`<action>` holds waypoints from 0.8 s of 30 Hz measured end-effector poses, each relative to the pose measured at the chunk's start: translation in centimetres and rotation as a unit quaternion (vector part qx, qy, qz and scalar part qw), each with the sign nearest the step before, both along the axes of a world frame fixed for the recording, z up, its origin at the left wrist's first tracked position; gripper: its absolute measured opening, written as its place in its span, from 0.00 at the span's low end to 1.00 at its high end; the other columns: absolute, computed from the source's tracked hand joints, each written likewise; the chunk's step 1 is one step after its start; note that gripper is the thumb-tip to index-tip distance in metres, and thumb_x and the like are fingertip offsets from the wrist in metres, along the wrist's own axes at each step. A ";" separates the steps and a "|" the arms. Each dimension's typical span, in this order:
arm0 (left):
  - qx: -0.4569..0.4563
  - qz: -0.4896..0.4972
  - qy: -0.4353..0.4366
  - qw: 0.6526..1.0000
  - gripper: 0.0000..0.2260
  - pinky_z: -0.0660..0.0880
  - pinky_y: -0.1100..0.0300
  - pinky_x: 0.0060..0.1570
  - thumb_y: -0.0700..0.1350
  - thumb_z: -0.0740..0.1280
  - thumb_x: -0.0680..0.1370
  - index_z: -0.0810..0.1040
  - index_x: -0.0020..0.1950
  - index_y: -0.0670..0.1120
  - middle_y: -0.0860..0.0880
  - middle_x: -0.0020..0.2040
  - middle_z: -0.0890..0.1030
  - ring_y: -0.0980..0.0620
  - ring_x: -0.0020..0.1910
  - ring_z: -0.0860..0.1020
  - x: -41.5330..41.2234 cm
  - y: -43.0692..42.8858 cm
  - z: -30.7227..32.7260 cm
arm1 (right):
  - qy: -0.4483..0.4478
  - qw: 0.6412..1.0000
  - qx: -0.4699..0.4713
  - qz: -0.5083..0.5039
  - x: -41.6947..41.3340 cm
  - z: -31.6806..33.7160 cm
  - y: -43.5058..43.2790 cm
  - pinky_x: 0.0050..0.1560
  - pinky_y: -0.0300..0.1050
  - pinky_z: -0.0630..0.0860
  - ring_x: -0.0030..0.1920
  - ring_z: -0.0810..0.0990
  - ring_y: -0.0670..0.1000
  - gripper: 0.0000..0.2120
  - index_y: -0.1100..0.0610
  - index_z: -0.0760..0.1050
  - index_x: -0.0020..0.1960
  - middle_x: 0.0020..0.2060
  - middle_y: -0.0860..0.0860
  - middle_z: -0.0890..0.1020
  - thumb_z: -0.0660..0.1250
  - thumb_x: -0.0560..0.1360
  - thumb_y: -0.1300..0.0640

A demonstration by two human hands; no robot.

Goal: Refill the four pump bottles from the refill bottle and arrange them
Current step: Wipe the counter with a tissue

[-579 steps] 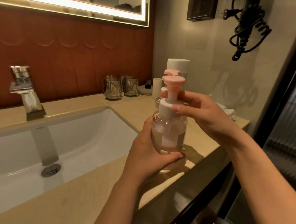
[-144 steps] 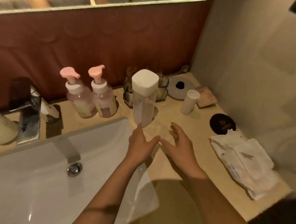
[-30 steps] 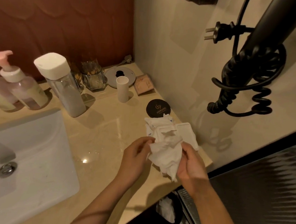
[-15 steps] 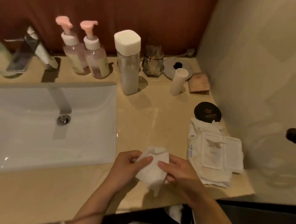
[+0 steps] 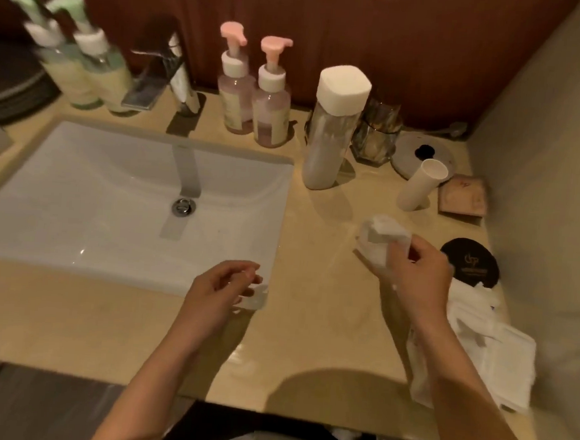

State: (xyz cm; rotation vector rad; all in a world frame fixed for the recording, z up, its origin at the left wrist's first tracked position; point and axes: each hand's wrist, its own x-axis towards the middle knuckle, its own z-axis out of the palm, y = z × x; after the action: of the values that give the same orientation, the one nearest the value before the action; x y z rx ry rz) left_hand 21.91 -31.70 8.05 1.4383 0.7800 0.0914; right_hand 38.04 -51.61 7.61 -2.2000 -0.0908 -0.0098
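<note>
Right hand (image 5: 415, 273) pinched a crumpled white wipe (image 5: 381, 238) low over the counter (image 5: 307, 341); whether it touched the surface could not be told. Left hand (image 5: 222, 285) hung loosely curled over the sink (image 5: 111, 207) corner, holding nothing that could be made out.

Beyond the right hand stood the refill bottle (image 5: 332, 130), a clear cylinder under a chunky, square, matte white cap. Beyond the left hand stood the pink-topped pump bottles (image 5: 236, 102) side by side, and farther to its left the green-topped pump bottles (image 5: 100, 69), blurred.

This looked like a clean-up wipe. It would go best with the soft wipe spread flat on the glossy, stone-like counter and swept toward the sink, keeping clear of the light paper tube (image 5: 418, 184), which would likely tip easily.
</note>
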 end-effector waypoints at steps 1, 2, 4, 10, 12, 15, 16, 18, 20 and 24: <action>0.008 0.011 -0.002 1.000 0.07 0.76 0.59 0.47 0.43 0.64 0.78 0.81 0.52 0.48 0.49 0.47 0.83 0.50 0.47 0.81 -0.3 0.3 0.0 | -0.067 0.995 -0.079 0.007 0.6 -0.5 0.6 0.36 0.45 0.67 0.39 0.77 0.60 0.09 0.62 0.80 0.46 0.37 0.59 0.81 0.62 0.75 0.60; 0.013 0.023 -0.003 1.000 0.07 0.76 0.59 0.46 0.43 0.64 0.78 0.81 0.52 0.48 0.49 0.47 0.83 0.50 0.47 0.81 -0.6 0.4 0.0 | -0.121 0.981 -0.152 0.030 0.7 -1.3 1.3 0.35 0.43 0.66 0.39 0.78 0.58 0.08 0.60 0.81 0.48 0.38 0.57 0.82 0.63 0.74 0.62; 0.013 0.041 -0.003 0.999 0.07 0.76 0.58 0.46 0.42 0.64 0.78 0.81 0.52 0.47 0.48 0.47 0.83 0.49 0.48 0.80 -1.1 0.6 -0.2 | -0.172 0.954 -0.222 0.103 -0.2 -3.0 2.7 0.35 0.42 0.72 0.39 0.81 0.58 0.11 0.58 0.82 0.49 0.40 0.56 0.84 0.68 0.69 0.67; 0.013 0.055 -0.004 0.998 0.07 0.76 0.56 0.48 0.40 0.64 0.78 0.80 0.51 0.46 0.47 0.46 0.83 0.47 0.47 0.80 -1.6 0.8 -0.6 | -0.201 0.918 -0.265 0.218 -6.2 -6.7 3.6 0.33 0.44 0.79 0.40 0.84 0.54 0.23 0.58 0.82 0.51 0.44 0.54 0.85 0.77 0.56 0.69; 0.014 0.051 -0.004 0.999 0.07 0.76 0.56 0.48 0.39 0.64 0.77 0.80 0.51 0.46 0.47 0.46 0.83 0.47 0.46 0.80 -1.6 0.6 -0.8 | -0.223 0.902 -0.268 0.256 -8.0 -7.2 3.2 0.35 0.43 0.79 0.41 0.84 0.53 0.23 0.57 0.83 0.51 0.44 0.53 0.85 0.75 0.57 0.68; 0.015 0.039 -0.005 0.999 0.07 0.77 0.62 0.44 0.39 0.64 0.77 0.80 0.50 0.46 0.47 0.45 0.83 0.49 0.45 0.81 -1.7 0.4 -1.3 | -0.266 0.847 -0.304 0.346 -9.5 -7.7 2.1 0.49 0.44 0.78 0.50 0.83 0.50 0.22 0.56 0.81 0.55 0.50 0.53 0.84 0.58 0.66 0.65; 0.013 0.038 -0.004 0.999 0.07 0.77 0.64 0.43 0.39 0.64 0.77 0.80 0.50 0.46 0.47 0.45 0.83 0.49 0.45 0.81 -1.8 0.4 -1.3 | -0.267 0.831 -0.318 0.371 -9.3 -7.6 1.8 0.51 0.44 0.78 0.51 0.83 0.50 0.24 0.56 0.80 0.57 0.52 0.53 0.83 0.56 0.66 0.64; 0.010 0.042 -0.004 0.999 0.07 0.76 0.64 0.43 0.39 0.64 0.77 0.80 0.51 0.46 0.46 0.45 0.83 0.49 0.45 0.81 -2.0 0.5 -1.5 | -0.253 0.818 -0.337 0.391 -7.7 -7.5 1.6 0.45 0.42 0.79 0.51 0.83 0.50 0.23 0.54 0.80 0.58 0.53 0.52 0.83 0.63 0.65 0.64; 0.009 0.050 -0.005 0.999 0.07 0.75 0.60 0.45 0.39 0.64 0.77 0.80 0.51 0.45 0.46 0.46 0.83 0.48 0.45 0.80 -2.3 0.7 -1.5 | -0.186 0.833 -0.364 0.373 -5.4 -6.4 2.9 0.39 0.42 0.79 0.52 0.82 0.51 0.28 0.53 0.77 0.62 0.58 0.52 0.80 0.73 0.63 0.65; 0.013 0.053 -0.010 0.998 0.07 0.76 0.56 0.48 0.38 0.64 0.77 0.80 0.51 0.44 0.46 0.45 0.83 0.48 0.45 0.80 -2.8 0.9 -1.3 | -0.119 0.817 -0.439 0.355 -0.3 -5.0 7.1 0.56 0.47 0.72 0.72 0.63 0.51 0.28 0.50 0.51 0.76 0.75 0.50 0.57 0.52 0.80 0.65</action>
State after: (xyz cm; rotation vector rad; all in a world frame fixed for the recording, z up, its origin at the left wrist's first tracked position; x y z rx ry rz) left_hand 19.08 -30.76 6.76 1.4179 0.8407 0.1973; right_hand 37.74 -44.52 2.63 -2.9130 -1.2833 0.2171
